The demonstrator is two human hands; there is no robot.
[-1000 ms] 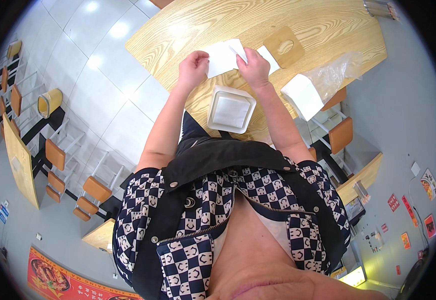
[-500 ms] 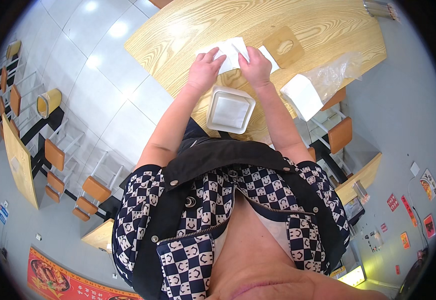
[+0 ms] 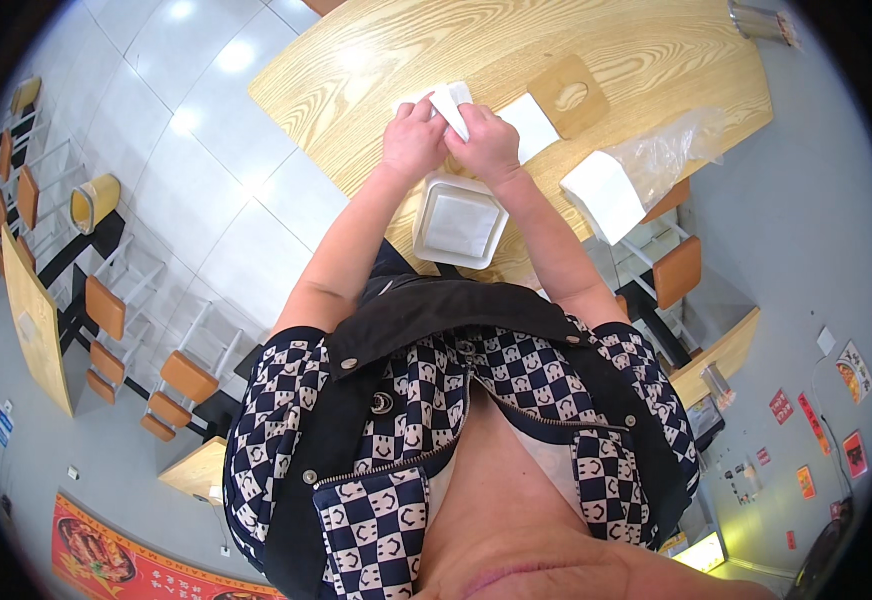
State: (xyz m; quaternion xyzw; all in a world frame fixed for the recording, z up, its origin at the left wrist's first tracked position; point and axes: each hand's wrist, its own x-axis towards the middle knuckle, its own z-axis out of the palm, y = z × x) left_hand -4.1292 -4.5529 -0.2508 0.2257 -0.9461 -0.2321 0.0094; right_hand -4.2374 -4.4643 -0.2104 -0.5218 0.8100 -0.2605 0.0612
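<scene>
Over the wooden table (image 3: 376,60), both my hands are on a white paper napkin (image 3: 450,108), part of which is folded up in a narrow wedge. My left hand (image 3: 415,138) grips it with curled fingers on the left. From the right, my right hand (image 3: 486,145) pinches the folded part, and the fingers of both hands nearly meet. Just below them is an open white napkin box (image 3: 502,232) with a stack of white napkins (image 3: 459,222) inside. Another white napkin (image 3: 531,128) lies flat to the right of my right hand.
A flat wooden piece with an oval opening (image 3: 588,98) lies beside the flat napkin. Farther right, a stack of napkins (image 3: 604,196) sticks out of a clear plastic bag (image 3: 676,150) near the table edge. A metal holder (image 3: 756,22) stands at the far right corner.
My right hand has moved left toward my left hand, folding the napkin's right side over. More of the flat napkin on the right now shows.
</scene>
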